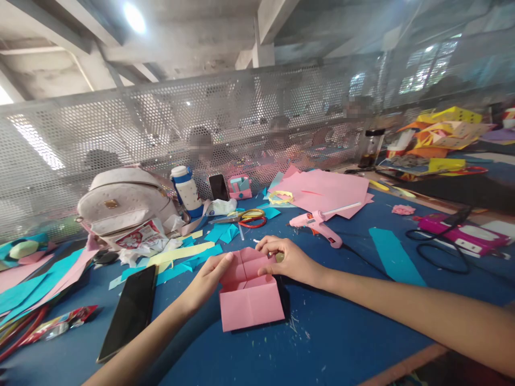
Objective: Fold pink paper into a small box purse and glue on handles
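A folded pink paper box (252, 305) rests on the blue table in front of me, its near panel facing me and creases running across its inside. At its left side, my left hand (213, 273) grips the paper, thumb laid along the edge. My right hand (284, 258) pinches the far right edge between thumb and curled fingers. The fingers behind the paper are partly hidden. Beyond the box lie scissors with red and yellow handles (252, 219). To the right rests a pink glue gun (317, 222) with a white glue stick in it.
A black phone (131, 308) lies left of my arm. Behind are a backpack (124, 203), a bottle (187, 190) and pink paper sheets (322, 187). A purple power strip (462, 233) with a black cord and a blue paper strip (394, 257) lie right. A perforated metal screen (225, 118) borders the table.
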`<state>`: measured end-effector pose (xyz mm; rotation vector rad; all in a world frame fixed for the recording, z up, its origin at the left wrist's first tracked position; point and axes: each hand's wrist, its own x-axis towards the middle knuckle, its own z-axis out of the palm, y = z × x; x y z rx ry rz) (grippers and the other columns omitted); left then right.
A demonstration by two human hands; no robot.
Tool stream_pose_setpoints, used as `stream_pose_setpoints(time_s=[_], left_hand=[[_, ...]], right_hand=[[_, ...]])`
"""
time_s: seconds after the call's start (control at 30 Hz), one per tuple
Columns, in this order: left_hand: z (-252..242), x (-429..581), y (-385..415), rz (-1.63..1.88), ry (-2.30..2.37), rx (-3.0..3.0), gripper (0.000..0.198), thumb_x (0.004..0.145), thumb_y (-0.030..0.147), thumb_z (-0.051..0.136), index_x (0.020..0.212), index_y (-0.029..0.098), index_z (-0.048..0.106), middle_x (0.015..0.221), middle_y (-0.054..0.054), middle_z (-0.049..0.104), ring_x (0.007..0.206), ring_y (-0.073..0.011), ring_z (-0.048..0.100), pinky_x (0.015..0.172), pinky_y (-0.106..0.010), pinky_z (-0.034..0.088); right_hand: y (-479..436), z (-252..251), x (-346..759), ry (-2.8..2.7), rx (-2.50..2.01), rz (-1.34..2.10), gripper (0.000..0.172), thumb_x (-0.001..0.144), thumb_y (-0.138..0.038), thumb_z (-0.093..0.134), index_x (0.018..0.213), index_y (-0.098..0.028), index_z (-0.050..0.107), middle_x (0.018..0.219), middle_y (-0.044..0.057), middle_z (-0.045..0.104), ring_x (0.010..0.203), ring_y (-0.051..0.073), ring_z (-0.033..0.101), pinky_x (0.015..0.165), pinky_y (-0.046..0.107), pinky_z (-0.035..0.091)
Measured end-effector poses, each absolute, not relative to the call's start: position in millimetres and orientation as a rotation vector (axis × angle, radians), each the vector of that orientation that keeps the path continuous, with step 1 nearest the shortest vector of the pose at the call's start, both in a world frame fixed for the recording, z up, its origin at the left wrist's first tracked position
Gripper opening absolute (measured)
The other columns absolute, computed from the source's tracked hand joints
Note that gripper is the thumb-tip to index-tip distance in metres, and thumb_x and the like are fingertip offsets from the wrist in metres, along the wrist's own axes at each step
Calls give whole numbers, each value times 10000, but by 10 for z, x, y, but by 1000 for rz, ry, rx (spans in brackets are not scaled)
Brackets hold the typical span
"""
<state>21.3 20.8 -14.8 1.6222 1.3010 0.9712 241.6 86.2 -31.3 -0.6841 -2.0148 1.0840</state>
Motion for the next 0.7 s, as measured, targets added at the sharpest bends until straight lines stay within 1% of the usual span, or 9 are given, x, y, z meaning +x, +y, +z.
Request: stream_pose_setpoints(time_s=[0.07,0.2,0.33,0.43,0.5,0.57,0.63,0.7], left_hand=[[-123,236,188,963,1295,1644,512,886,612,435,634,170,489,625,21,429,607,-130,354,563,-248,320],[-94,257,162,935,1290,1645,524,893,614,420,692,153,567,642,6,487,609,-135,381,556,-243,331],[-100,256,162,916,1272,1656,519,902,600,424,706,147,584,664,-1,527,621,-134,404,573,-237,348],[-106,248,164,907,1258,1669,504,917,577,414,737,146,602,721,-13,572,656,-142,435,601,-238,369],[-111,241,168,912,1269,1665,497,921,571,408,741,148,597,712,-9,562,652,-140,431,595,-237,365],[-116,234,176,929,1289,1658,500,915,581,412,707,152,562,656,10,503,620,-130,395,571,-234,340],[-120,232,184,944,1293,1655,505,906,595,417,670,159,515,622,26,446,597,-121,358,556,-233,317],[-122,234,187,939,1284,1657,505,905,597,413,657,163,490,612,32,426,588,-117,340,553,-235,306]], right_hand=[[856,-317,2409,-2006,-693,1087,448,616,-549,807,645,-163,583,982,60,625,764,155,539,588,256,391],[841,-314,2410,-2000,-699,1074,494,603,-569,805,592,-171,513,964,57,623,839,184,559,668,276,431],[842,-324,2416,-2009,-665,1089,501,637,-544,798,578,-174,464,962,55,611,871,191,561,705,284,439],[848,-324,2418,-2006,-664,1092,514,628,-548,802,571,-176,452,947,54,607,865,193,558,714,292,439],[849,-309,2421,-2000,-670,1085,519,608,-566,805,576,-178,461,932,52,611,863,196,557,720,297,439],[846,-288,2426,-1995,-678,1075,519,595,-578,806,586,-178,476,922,53,615,857,196,559,714,296,438],[842,-270,2434,-1996,-679,1068,517,608,-581,799,579,-177,476,913,55,617,851,195,559,699,291,434],[840,-259,2442,-2004,-673,1063,528,635,-582,784,552,-177,455,890,55,615,847,195,557,684,287,430]])
